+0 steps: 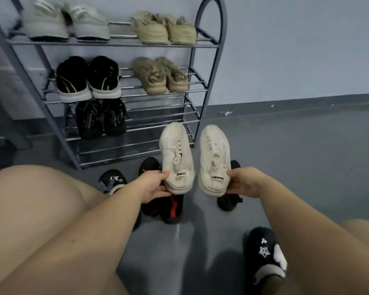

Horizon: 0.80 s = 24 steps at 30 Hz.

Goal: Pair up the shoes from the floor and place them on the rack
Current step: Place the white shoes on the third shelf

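A tall grey metal shoe rack (211, 45) with chrome-barred shelves stands against the pale blue wall (296, 50), on a grey painted floor (307, 156). Its top shelf visible here carries a pair of pale grey-white sneakers (66, 22) on the left and a pair of beige chunky sneakers (164, 28) on the right; the shelf below holds black sneakers with white soles (87, 79) beside a second pair of tan sneakers (160, 75); under those sits a pair of black strappy sandals (100, 119), and the lowest bars are bare. In front of the rack the person holds up two cream knit sneakers, toes pointing toward the rack, side by side but apart. The left hand (152, 186) grips the heel of the left cream sneaker (176, 156), thumb over the top edge and fingers curled beneath; the right hand (243, 183) pinches the heel of the right cream sneaker (214, 158) in the same way. On the floor beneath them lie black knit sneakers with red trim (170, 207), another black shoe (228, 203) partly hidden, a black slipper with a checked bow (111, 180) near the left knee, and a black fuzzy slipper with a white star (264, 252) worn on the foot at lower right.
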Each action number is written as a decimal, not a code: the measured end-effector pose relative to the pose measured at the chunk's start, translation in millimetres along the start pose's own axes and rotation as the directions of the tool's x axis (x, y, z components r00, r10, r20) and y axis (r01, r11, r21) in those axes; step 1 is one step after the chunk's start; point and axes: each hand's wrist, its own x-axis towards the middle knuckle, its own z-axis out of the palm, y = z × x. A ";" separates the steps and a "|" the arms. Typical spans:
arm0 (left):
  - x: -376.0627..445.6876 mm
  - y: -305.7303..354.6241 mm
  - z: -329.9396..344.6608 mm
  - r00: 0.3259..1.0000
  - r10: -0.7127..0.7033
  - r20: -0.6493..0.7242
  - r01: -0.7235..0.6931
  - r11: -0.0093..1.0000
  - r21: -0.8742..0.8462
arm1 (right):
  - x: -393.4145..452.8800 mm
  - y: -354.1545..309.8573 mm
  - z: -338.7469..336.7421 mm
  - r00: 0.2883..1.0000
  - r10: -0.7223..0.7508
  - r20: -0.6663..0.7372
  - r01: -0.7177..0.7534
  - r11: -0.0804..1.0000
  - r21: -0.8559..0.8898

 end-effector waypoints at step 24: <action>124.3 133.7 -58.5 0.991 0.048 -0.122 -0.050 0.999 -0.013 | 168.3 -120.4 74.4 0.993 -0.119 -0.013 0.112 0.959 -0.260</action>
